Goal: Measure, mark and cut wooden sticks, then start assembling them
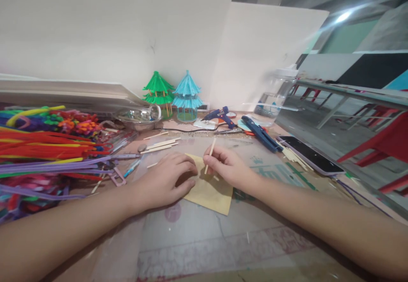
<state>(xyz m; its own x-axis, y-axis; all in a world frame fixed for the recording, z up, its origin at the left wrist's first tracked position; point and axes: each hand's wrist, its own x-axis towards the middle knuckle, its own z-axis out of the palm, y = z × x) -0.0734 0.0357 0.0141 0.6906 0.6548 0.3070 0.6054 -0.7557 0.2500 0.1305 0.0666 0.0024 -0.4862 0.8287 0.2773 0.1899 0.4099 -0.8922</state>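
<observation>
A tan, roughly square sheet (212, 195) lies on the plastic-covered table in front of me. My left hand (172, 178) rests on its left edge, fingers apart and holding nothing. Above the sheet's right part, my right hand (226, 163) pinches a thin pale wooden stick (211, 150) between thumb and fingers, the stick standing nearly upright. Its lower end is close to the sheet; whether it touches cannot be made out. Several similar sticks (162, 145) lie behind my left hand.
Colourful pipe cleaners (47, 146) pile up at left, near a metal bowl (138, 118). Behind stand a green model (158, 88) and a blue model (187, 91). A glue gun (221, 115), a dark blue tool (261, 134), a phone (309, 154) and a clear container (276, 93) sit farther right.
</observation>
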